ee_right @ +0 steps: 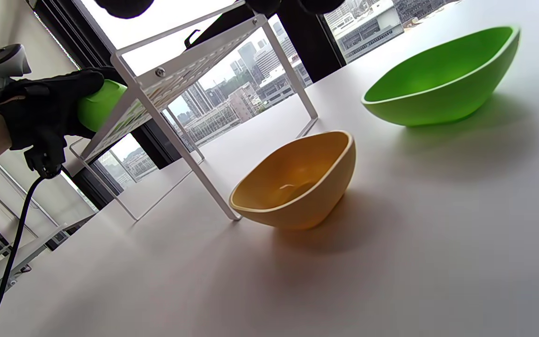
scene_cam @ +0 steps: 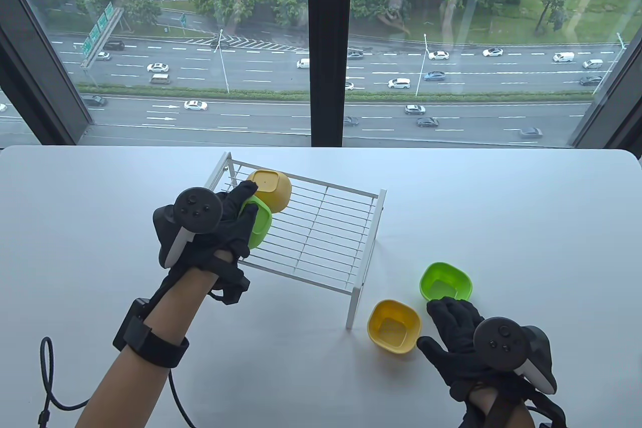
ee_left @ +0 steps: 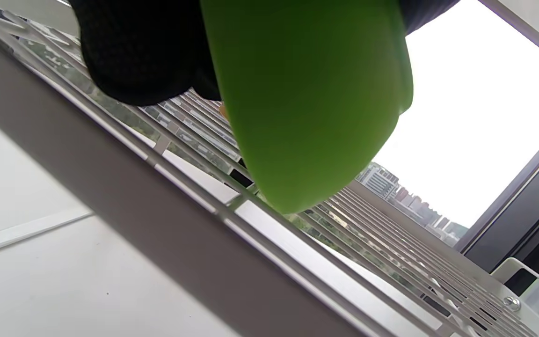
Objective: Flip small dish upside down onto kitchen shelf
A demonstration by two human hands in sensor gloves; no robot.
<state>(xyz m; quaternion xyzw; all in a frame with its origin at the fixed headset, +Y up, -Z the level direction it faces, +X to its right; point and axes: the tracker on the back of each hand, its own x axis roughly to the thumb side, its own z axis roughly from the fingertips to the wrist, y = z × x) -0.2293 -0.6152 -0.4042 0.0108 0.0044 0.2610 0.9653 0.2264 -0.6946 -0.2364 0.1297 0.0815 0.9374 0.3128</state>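
- White table (scene_cam: 501, 207) bears wire shelf (scene_cam: 321, 232)
- Left hand (scene_cam: 215, 232) grips tilted green dish (scene_cam: 258, 222) on shelf, beside overturned yellow dish (scene_cam: 273, 189)
- Right hand (scene_cam: 461, 337), fingers spread, near shelf's leg

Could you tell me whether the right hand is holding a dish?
No, the right hand rests on the table beside the upright yellow dish.

- Left hand (scene_cam: 220, 227), centre-left of the table view, forearm angling up from the bottom edge, fingers wrapped around a green dish (scene_cam: 257, 221).
- Right hand (scene_cam: 464, 335), lower right, fingers spread flat, holding nothing.
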